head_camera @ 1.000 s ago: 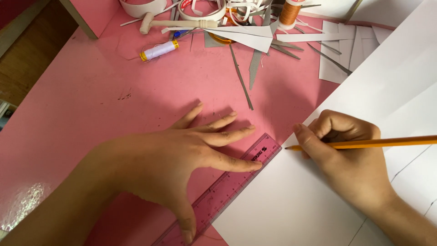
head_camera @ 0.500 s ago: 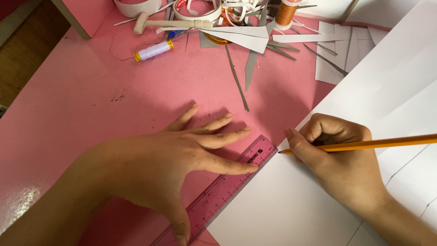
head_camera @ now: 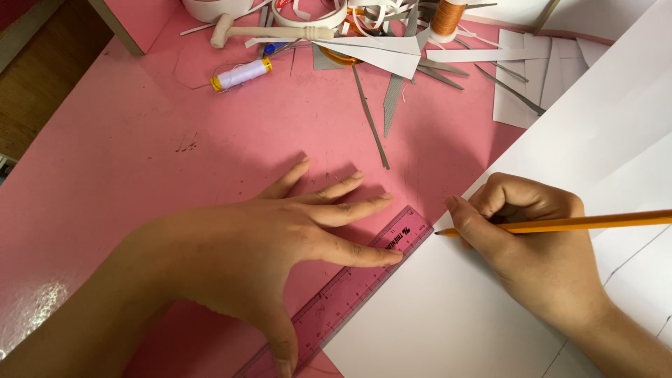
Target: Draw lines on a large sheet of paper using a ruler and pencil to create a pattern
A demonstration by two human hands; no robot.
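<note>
My left hand (head_camera: 266, 245) lies flat with fingers spread, pressing a pink see-through ruler (head_camera: 378, 269) against the pink table top (head_camera: 140, 161). The ruler runs diagonally along the left edge of a large white sheet of paper (head_camera: 448, 315). My right hand (head_camera: 539, 245) rests on that sheet and grips an orange pencil (head_camera: 595, 222). The pencil's tip touches the paper's edge near the ruler's upper end. Faint pencil lines show on the sheet at the right.
At the far edge lie paper scraps and grey strips (head_camera: 392, 70), a spool of pale thread (head_camera: 241, 73), an orange spool (head_camera: 446, 17), a white tape ring (head_camera: 308, 12) and a cream handle (head_camera: 273, 31). More white paper pieces (head_camera: 532, 77) sit at the far right.
Both hands and the ruler have stayed together. The pencil tip has crept slightly along the ruler's edge, and the view has shifted a little.
</note>
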